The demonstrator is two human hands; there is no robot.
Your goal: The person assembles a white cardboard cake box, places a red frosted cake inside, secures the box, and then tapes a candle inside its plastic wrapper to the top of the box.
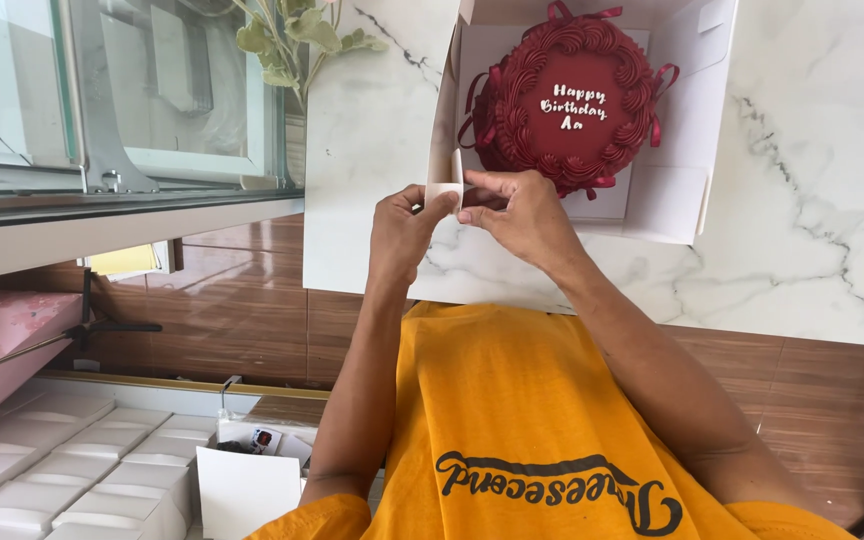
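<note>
Both my hands meet at the near left corner of an open white cake box (687, 140) on a white marble counter. My left hand (404, 228) pinches a small white flap (443, 189) of the box between thumb and fingers. My right hand (517, 210) grips the same flap from the other side, fingers closed on it. Inside the box sits a round dark red cake (562, 100) with piped rim, red ribbons and white lettering on top.
A glass display case (112, 100) stands at the left with a leafy green plant (297, 40) behind it. Stacks of folded white boxes (72, 470) lie low at the left, beside a pink surface (2, 330). Brown wood-look flooring shows below the counter edge.
</note>
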